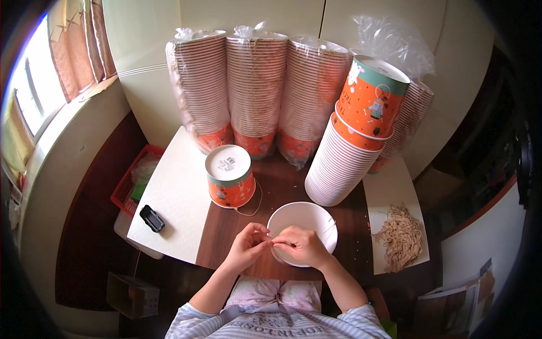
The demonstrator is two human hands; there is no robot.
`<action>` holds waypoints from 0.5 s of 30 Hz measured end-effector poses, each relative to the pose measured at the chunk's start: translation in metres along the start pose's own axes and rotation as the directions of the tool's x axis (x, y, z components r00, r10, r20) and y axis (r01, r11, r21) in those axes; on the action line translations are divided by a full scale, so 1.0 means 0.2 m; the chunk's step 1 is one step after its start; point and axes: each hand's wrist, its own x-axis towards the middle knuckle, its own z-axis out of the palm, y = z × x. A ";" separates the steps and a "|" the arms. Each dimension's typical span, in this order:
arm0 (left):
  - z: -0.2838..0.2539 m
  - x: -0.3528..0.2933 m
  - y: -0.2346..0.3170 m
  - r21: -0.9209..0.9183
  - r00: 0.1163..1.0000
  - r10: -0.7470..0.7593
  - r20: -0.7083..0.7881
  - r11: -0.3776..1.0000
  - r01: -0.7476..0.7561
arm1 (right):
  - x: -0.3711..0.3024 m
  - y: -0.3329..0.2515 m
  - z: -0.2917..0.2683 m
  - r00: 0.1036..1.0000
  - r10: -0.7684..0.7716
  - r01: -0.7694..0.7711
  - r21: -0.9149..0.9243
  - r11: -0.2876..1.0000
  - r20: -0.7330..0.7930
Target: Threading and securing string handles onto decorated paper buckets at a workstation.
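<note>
In front of me a paper bucket [303, 214] stands upright at the table's near edge, its white inside facing up. A thin pale string [330, 226] shows at its right inner wall. My right hand [300, 245] is over the bucket's mouth, fingers pinched. At the bucket's left rim is my left hand [249, 247], its thumb and forefinger pressed together. The fingertips of both hands nearly meet; what they pinch is too small to make out. Just beyond, an orange paper bucket [231, 193] sits upside down with a string handle hanging at its right.
Tall bagged stacks of paper buckets [257, 85] line the back. A leaning unwrapped stack [340, 161] is topped by an inverted orange bucket [372, 104]. At right lies a heap of beige strings [398, 239]. A black plastic holder [152, 218] and a red basket [127, 186] are at left.
</note>
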 end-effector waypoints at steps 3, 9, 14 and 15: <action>0.01 0.00 0.01 -0.004 1.000 -0.009 -0.017 1.000 0.009 | 0.00 0.00 0.00 1.000 -0.008 0.007 -0.033 0.999 -0.013; -0.02 -0.04 0.04 0.544 0.975 0.220 0.020 0.816 -0.196 | 0.01 -0.01 0.00 0.995 0.041 -0.043 -0.024 0.999 -0.087; 0.01 -0.02 0.02 0.684 0.934 0.351 0.066 0.666 -0.299 | 0.01 -0.03 0.00 0.996 0.059 -0.060 -0.019 0.998 -0.066; 0.01 -0.02 0.02 0.671 0.931 0.360 0.064 0.675 -0.307 | 0.01 -0.03 0.01 0.996 0.064 -0.064 -0.011 0.998 -0.061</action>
